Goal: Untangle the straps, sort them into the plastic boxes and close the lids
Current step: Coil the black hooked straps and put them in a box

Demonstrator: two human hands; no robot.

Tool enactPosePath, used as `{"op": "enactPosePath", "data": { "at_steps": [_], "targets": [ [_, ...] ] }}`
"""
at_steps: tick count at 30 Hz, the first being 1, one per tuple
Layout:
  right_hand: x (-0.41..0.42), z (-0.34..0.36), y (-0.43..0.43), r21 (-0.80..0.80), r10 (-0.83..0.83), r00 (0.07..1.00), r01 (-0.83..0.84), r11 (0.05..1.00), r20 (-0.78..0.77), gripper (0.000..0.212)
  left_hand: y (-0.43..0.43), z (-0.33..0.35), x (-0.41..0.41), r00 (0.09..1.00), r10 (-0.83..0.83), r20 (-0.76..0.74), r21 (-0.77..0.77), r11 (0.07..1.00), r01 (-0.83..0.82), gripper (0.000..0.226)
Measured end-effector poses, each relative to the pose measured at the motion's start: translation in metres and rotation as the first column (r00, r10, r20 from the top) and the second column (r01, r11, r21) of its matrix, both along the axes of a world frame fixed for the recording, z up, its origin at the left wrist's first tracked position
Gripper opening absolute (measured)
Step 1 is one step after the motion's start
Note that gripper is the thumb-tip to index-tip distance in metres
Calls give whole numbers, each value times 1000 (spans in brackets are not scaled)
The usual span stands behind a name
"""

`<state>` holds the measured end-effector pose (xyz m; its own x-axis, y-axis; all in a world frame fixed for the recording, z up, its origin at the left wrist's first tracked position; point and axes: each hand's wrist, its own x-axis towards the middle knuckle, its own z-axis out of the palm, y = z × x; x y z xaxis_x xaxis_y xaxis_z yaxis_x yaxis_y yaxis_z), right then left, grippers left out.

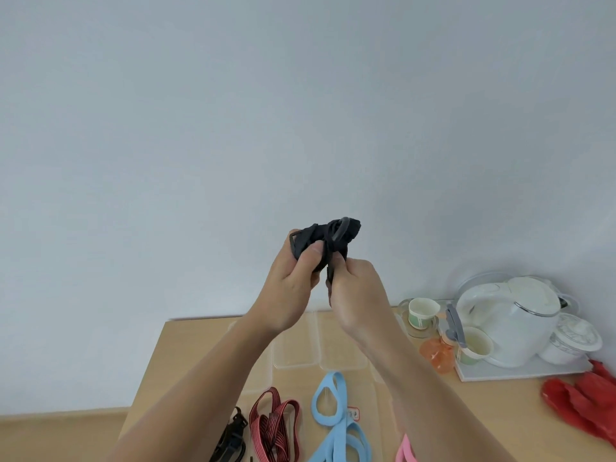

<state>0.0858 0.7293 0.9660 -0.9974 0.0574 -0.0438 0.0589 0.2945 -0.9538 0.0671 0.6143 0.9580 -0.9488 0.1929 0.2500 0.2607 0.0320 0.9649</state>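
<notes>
Black strap bundle [328, 240] tangled, held up in front of wall, well above table [186, 361]. Left hand [293, 288] grips bundle's left side, thumb on top. Right hand [356, 295] pinches strand on bundle's right side. Hands touching. Clear plastic boxes [293, 348] on table below hands, partly hidden by forearms. In front of boxes: blue strap [328, 405], red striped strap [273, 425], pink strap [405, 451], another black strap [233, 438]. White kettle [510, 325] on tray [520, 370] far right; red cloth [583, 398] beside tray.
</notes>
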Motion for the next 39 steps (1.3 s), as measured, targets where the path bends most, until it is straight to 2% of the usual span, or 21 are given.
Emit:
{"op": "enactPosePath", "data": {
  "at_steps": [3, 6, 9, 11, 15, 19, 22, 27, 30, 32, 34, 36, 37, 39],
  "targets": [
    [-3, -3, -4, 139, -2, 999, 8, 990, -43, 55, -13, 3, 2, 994, -78, 73, 47, 996, 75, 29],
    [-6, -6, -7, 258, 31, 999, -21, 966, -36, 54, -31, 6, 0, 976, -154, 152, 58, 987, 147, 29],
    [-9, -6, -10, 276, 92, 994, -104, 955, 58, 56, -52, 9, -4, 962, -261, 87, -121, 955, 270, 26],
    [-10, -5, -14, 144, 150, 983, -165, 976, 109, 52, -61, 8, -5, 970, -240, 26, -207, 948, 241, 24],
    [-7, 6, -32, -179, 163, 983, -145, 973, 89, 45, -76, 1, -6, 996, -80, -46, -215, 974, 69, 23],
    [-5, 6, -66, -275, 20, 997, 2, 961, 78, 52, -86, -8, -7, 994, 19, -106, -271, 962, -47, 11],
    [-4, 4, -91, -328, -84, 991, 115, 938, 109, 62, -94, -10, -3, 983, 7, -183, -361, 930, -74, 9],
    [-3, 5, -125, -451, -249, 958, 288, 845, 145, 59, -117, -6, 0, 967, -68, -247, -396, 917, -36, 12],
    [-5, 5, -142, -547, -349, 930, 351, 760, 112, 65, -128, -4, 4, 969, -116, -218, -360, 932, 31, 14],
    [-7, 2, -154, -582, -402, 915, 351, 734, 45, 58, -135, -3, 6, 974, -151, -170, -323, 942, 90, 18],
    [-9, -3, -166, -611, -454, 889, 331, 719, -54, 39, -143, -2, 5, 974, -195, -119, -299, 942, 152, 26],
    [-11, -8, -178, -696, -487, 868, 289, 658, -100, 24, -152, 1, 5, 967, -239, -84, -280, 937, 208, 36],
    [-11, -8, -183, -750, -492, 863, 249, 612, -115, 22, -157, 1, 4, 959, -275, -71, -273, 930, 246, 34],
    [-11, -8, -188, -810, -499, 845, 149, 568, -195, 31, -168, 0, 2, 931, -362, -48, -249, 907, 340, 12]
  ]
}}
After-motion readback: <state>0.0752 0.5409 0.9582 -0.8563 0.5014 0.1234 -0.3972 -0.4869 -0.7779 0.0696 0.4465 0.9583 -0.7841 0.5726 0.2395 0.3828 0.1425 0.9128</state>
